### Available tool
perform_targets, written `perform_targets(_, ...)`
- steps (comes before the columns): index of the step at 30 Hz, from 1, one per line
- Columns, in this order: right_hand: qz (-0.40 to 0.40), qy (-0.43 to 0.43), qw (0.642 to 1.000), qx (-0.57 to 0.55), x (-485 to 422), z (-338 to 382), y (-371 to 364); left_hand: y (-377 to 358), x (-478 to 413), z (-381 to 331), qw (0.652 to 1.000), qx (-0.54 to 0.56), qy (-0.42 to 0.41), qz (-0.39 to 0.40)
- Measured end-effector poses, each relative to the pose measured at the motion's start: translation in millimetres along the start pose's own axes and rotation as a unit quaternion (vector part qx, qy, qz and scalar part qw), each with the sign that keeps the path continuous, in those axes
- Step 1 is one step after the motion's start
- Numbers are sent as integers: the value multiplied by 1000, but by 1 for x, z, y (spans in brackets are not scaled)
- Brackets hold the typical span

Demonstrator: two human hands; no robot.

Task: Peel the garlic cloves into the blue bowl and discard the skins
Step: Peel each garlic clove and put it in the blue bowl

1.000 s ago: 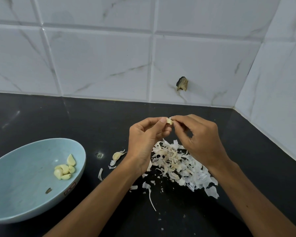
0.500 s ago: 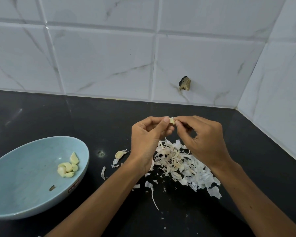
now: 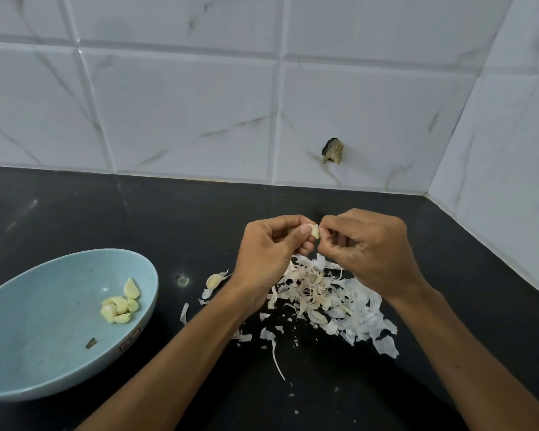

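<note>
Between the two hands, head view: left hand (image 3: 268, 253) pinching a garlic clove (image 3: 315, 231) in thumb and curled fingers; right hand (image 3: 374, 250), fingers curled, pinching the clove's tip. Skins (image 3: 324, 300) lying heaped just below both hands on the black worktop (image 3: 168, 219). Blue bowl (image 3: 44, 321) sitting well left of the left hand, holding peeled cloves (image 3: 119, 303).
</note>
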State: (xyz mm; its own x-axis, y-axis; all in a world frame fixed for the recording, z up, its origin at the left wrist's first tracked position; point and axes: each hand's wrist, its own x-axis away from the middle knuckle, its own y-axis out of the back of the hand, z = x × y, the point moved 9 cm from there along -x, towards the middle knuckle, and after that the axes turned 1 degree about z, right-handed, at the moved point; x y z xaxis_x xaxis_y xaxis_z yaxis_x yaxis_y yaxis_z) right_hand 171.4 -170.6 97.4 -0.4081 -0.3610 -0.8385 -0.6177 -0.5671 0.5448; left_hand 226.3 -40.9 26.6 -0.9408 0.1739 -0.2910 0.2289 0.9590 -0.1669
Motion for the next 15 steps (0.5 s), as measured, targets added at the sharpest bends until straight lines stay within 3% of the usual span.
perform_targets(15, 31, -7, 999, -8, 0, -6, -2, -6, -1, -1, 997, -37, 37, 65)
